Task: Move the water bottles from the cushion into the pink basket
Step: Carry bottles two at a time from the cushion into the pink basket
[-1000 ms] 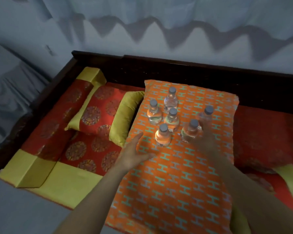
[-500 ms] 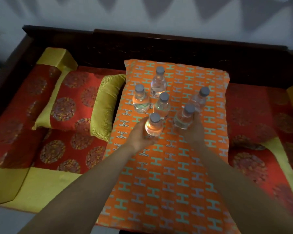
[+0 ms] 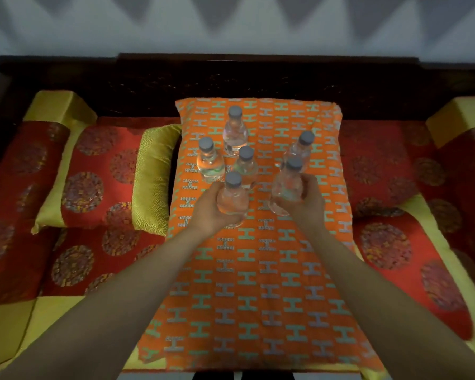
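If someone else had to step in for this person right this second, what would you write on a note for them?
Left hand: closed around the nearest bottle, on the near left of the group.
Right hand: closed around the near-right bottle.
Whether either bottle has left the orange cushion cannot be told.
Four other bottles stand upright on the cushion: far one, left one, middle one, right one.
The pink basket is not in view.
Done: nothing delivered, as far as this view shows.
Left: carry these two to the basket, then come back for the remaining four.
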`<state>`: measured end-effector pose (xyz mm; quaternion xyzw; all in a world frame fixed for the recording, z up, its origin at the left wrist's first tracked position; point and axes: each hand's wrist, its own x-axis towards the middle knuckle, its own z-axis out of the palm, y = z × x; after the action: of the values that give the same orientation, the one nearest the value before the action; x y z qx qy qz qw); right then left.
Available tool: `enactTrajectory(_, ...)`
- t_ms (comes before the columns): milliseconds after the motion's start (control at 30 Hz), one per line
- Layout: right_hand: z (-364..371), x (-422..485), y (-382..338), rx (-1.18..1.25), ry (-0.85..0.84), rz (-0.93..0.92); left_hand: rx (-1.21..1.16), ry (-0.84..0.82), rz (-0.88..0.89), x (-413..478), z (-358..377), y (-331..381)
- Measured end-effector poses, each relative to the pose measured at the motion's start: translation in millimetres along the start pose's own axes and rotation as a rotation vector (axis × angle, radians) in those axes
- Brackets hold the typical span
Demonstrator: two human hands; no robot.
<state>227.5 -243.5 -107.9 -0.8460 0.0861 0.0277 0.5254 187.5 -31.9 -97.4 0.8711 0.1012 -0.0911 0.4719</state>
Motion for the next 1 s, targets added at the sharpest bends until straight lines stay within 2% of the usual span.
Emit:
enactTrajectory(133, -19.5, -25.7, -13.6, 0.111, 0.079, -0.008, -0.105, -0.007, 0.021, -11.2, -22.4, 18.3)
enactTrajectory(233, -41.5, -50.5, -25.7, 0.153, 0.163, -0.025, -0.178, -0.007, 0.127, -25.1, -37.2, 41.7)
enactTrajectory(367, -83.1, -86.0, -27.9, 0.130, 0.352, -0.010, -0.196, -0.062, 0.227, -40.4, -40.4, 75.4)
enactTrajectory(500, -141.6, -122.2, -29.3, 0.116, 0.446, 0.045, -0.194, -0.139, 0.305, -50.3, -27.5, 106.5)
enactTrajectory(733, -254.4, -203.4, -29.9, 0.067, 0.661, 0.085, -0.296, -0.289, 0.398, -79.8, 29.8, 182.2)
enactTrajectory(1000, -352.7, -332.0, -1.6, 0.069, 0.889, 0.220, -0.244, -0.513, 0.507, -152.7, 129.1, 257.9)
